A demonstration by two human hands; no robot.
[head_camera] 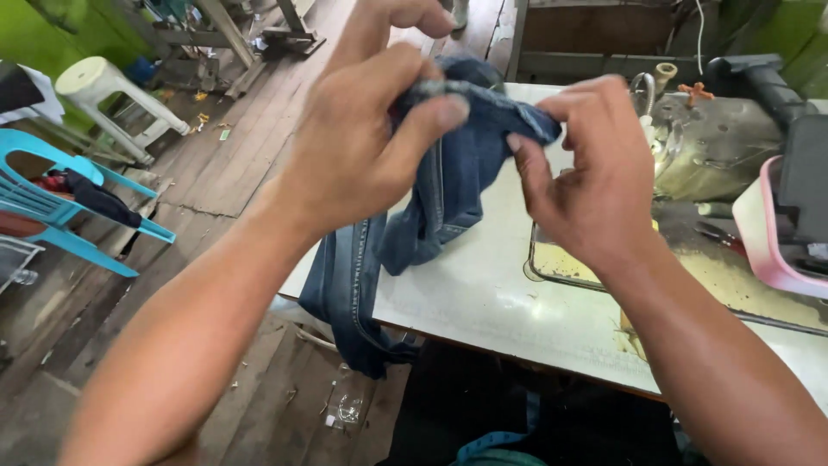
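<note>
While my left hand point(354, 151) pinches the folded edge of the jeans point(448, 190), my right hand point(586, 185) grips the same edge at three o'clock. Both sets of fingers are clamped tight on denim. Cloth hangs over the white table point(466, 298) toward seven o'clock.

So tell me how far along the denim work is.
Done: nothing shows as finished; no fresh stitching can be made out. In hand: left hand and right hand pinch a folded edge of the blue denim garment above the white table. Left: the garment is not yet under the sewing machine.
</note>
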